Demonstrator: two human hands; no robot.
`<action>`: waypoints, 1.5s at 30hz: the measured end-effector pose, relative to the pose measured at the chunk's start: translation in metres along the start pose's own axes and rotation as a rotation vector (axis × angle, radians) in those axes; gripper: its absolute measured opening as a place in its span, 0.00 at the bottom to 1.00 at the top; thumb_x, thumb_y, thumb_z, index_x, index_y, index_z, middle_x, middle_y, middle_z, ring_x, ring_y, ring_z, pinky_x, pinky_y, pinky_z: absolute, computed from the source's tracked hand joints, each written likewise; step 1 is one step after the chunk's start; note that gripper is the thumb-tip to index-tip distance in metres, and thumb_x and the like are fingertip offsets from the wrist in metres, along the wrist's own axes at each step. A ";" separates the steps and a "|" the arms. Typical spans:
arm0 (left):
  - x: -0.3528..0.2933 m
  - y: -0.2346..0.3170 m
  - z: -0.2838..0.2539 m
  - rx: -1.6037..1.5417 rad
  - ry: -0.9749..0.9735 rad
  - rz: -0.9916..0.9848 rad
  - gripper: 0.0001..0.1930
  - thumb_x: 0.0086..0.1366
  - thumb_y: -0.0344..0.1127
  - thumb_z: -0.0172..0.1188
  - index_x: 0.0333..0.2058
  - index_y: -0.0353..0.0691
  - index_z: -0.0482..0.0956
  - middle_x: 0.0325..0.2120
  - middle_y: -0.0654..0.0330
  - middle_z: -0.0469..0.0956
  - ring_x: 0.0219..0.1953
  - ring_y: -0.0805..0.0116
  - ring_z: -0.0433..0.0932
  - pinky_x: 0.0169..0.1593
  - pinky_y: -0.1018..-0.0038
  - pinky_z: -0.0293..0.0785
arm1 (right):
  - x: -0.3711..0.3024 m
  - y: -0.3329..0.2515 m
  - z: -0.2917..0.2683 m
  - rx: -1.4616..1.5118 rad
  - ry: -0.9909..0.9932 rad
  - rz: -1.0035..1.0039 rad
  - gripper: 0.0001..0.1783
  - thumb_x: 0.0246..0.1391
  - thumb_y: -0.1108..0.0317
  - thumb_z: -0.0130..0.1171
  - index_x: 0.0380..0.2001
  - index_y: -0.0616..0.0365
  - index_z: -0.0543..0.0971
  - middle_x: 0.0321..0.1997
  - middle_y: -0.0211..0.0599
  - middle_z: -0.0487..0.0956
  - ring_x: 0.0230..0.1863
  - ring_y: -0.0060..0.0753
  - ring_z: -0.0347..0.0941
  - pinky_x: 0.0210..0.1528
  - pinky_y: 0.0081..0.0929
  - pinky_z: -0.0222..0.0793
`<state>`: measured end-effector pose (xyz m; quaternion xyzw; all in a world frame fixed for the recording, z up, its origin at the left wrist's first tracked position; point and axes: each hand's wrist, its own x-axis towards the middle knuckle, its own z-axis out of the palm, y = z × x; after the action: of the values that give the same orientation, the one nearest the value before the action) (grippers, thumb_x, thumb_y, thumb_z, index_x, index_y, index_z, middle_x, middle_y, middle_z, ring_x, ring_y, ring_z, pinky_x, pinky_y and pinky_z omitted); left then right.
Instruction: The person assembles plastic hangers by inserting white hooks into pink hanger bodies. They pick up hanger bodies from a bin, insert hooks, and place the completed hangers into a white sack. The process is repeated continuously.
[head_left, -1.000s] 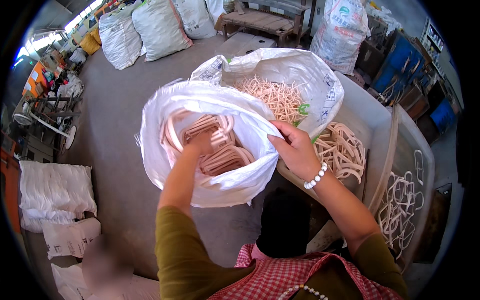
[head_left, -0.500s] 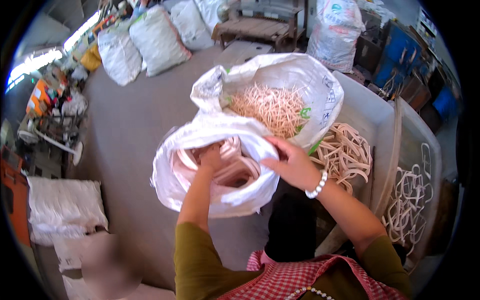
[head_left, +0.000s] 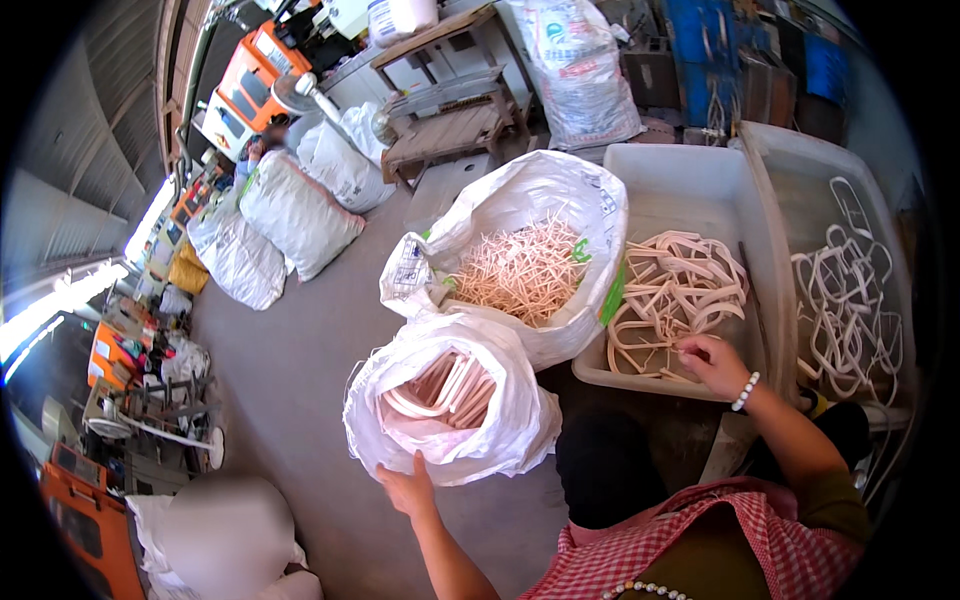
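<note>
Left hand point(head_left: 408, 488) at a sack's side, right hand point(head_left: 715, 365) in a tub of pink pieces

The tub's point(head_left: 690, 190) near rim passes beneath the right wrist, and its side wall rises just to the right of that hand. Ahead of the fingers, beyond the pile, the tub's bottom lies bare – open room up to the far wall. To the left of the left hand, grey floor point(head_left: 300, 350) spreads well clear of the near sack point(head_left: 520, 420).

The left hand is spread, thumb apart from the fingers, against the near side of that sack. The right hand's fingers curl close to the thumb at the near edge of the curved pink pieces point(head_left: 690, 270); whether they pinch one cannot be told.

Those pieces are pale, smooth and bent, tangled loosely in front of the right hand. More pink pieces point(head_left: 445, 390), broad bends packed side by side, fill the near sack's mouth, just ahead of the left hand.

Both sacks are creased white sheeting with rumpled rims. The far sack point(head_left: 530, 345), between the near sack and the tub, holds short, thin pink sticks point(head_left: 520, 265). Right of the right hand, a second tub point(head_left: 810, 160) – cloudy and pale like the first – holds white looped pieces point(head_left: 850, 310).
</note>
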<state>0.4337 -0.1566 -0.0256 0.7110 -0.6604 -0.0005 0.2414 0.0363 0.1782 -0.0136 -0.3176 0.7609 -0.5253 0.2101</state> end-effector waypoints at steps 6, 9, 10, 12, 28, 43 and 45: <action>0.031 0.002 -0.008 -0.256 -0.130 0.037 0.30 0.54 0.34 0.59 0.54 0.33 0.59 0.32 0.47 0.79 0.38 0.46 0.77 0.45 0.56 0.70 | -0.061 0.027 -0.084 -0.350 -0.024 -0.049 0.14 0.51 0.69 0.61 0.42 0.58 0.77 0.33 0.43 0.80 0.35 0.39 0.78 0.39 0.31 0.73; 0.040 0.060 -0.060 -0.173 -0.029 0.123 0.27 0.54 0.30 0.56 0.52 0.33 0.60 0.30 0.48 0.78 0.36 0.46 0.78 0.45 0.55 0.70 | -0.077 0.026 -0.136 -0.512 0.074 -0.082 0.13 0.50 0.67 0.60 0.40 0.57 0.78 0.34 0.44 0.80 0.36 0.44 0.77 0.41 0.35 0.73; 0.035 0.082 -0.076 -0.134 -0.041 0.149 0.27 0.56 0.31 0.56 0.53 0.31 0.60 0.35 0.45 0.77 0.39 0.45 0.76 0.47 0.54 0.69 | -0.081 0.029 -0.157 -0.570 0.096 -0.043 0.14 0.50 0.66 0.60 0.41 0.57 0.77 0.33 0.44 0.80 0.36 0.44 0.77 0.42 0.35 0.73; 0.029 0.099 -0.085 -0.182 0.162 0.361 0.26 0.57 0.33 0.56 0.54 0.31 0.61 0.41 0.43 0.74 0.43 0.44 0.74 0.49 0.55 0.68 | -0.079 0.033 -0.192 -0.632 0.066 -0.036 0.14 0.48 0.66 0.59 0.40 0.55 0.77 0.30 0.46 0.78 0.33 0.49 0.75 0.37 0.40 0.71; -0.146 0.239 -0.036 -0.450 0.344 1.310 0.16 0.58 0.35 0.53 0.46 0.38 0.72 0.58 0.42 0.62 0.59 0.37 0.60 0.63 0.40 0.44 | -0.110 0.126 -0.287 -0.366 1.143 0.182 0.34 0.51 0.75 0.53 0.63 0.53 0.60 0.60 0.50 0.66 0.50 0.45 0.69 0.54 0.34 0.66; -0.130 0.245 0.030 -0.267 -0.731 1.237 0.18 0.55 0.34 0.60 0.45 0.36 0.72 0.47 0.44 0.71 0.49 0.43 0.71 0.51 0.58 0.70 | -0.127 0.107 -0.332 -0.720 1.557 -0.149 0.35 0.58 0.70 0.53 0.67 0.55 0.54 0.63 0.51 0.63 0.62 0.52 0.61 0.61 0.40 0.59; -0.111 0.236 0.053 -0.221 -0.774 1.192 0.17 0.55 0.35 0.60 0.44 0.36 0.72 0.44 0.44 0.72 0.47 0.43 0.72 0.50 0.58 0.70 | -0.126 0.113 -0.336 -0.722 1.585 -0.104 0.34 0.58 0.69 0.53 0.67 0.54 0.54 0.64 0.52 0.62 0.62 0.53 0.61 0.60 0.41 0.59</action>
<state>0.1815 -0.0731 -0.0262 0.1500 -0.9705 -0.1876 0.0195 -0.1236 0.5192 -0.0001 0.0602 0.7875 -0.3270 -0.5189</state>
